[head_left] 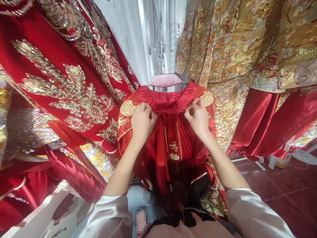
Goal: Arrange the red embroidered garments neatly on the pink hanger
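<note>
A red skirt with gold embroidered panels hangs in front of me from a pink hanger with a metal hook. My left hand is closed on the left part of the gathered waistband. My right hand pinches the right part of the same waistband. Both hands sit close together just below the hanger, knuckles toward me. The skirt's lower part falls between my forearms and is partly hidden by them.
Red garments with heavy gold embroidery hang close on the left. Gold brocade garments with red satin hems hang on the right. A white wall stands behind. Dark red floor tiles show at the lower right.
</note>
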Action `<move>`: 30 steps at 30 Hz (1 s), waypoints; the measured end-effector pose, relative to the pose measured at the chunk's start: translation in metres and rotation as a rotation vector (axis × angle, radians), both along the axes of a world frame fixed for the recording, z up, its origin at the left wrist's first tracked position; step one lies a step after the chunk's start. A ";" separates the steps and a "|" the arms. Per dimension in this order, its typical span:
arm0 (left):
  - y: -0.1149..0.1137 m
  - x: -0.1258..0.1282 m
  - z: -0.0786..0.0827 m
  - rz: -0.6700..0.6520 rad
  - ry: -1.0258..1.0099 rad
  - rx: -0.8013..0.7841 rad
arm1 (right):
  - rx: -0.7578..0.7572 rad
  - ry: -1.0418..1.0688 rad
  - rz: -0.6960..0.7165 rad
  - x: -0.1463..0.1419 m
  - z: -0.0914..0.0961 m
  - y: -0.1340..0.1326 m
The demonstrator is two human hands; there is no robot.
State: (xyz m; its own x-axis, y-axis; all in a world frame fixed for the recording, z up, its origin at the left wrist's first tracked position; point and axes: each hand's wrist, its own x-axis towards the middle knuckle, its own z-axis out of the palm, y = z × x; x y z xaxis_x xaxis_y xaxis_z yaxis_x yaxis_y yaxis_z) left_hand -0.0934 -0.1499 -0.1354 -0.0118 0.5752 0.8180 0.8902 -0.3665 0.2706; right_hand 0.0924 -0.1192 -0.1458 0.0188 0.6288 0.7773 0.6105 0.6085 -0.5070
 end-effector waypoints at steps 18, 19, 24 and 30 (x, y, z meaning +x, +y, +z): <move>0.013 0.002 -0.002 -0.631 -0.647 -0.273 | -0.352 0.478 0.612 0.018 0.004 0.025; 0.011 -0.004 0.000 -0.580 -0.550 -0.260 | -0.335 0.439 0.552 0.022 0.003 0.028; 0.003 -0.028 0.016 -0.474 -0.284 -0.308 | -0.256 0.336 0.330 0.029 0.010 0.020; -0.079 -0.015 0.038 -0.440 0.096 0.057 | 0.056 0.232 0.488 0.028 0.007 -0.099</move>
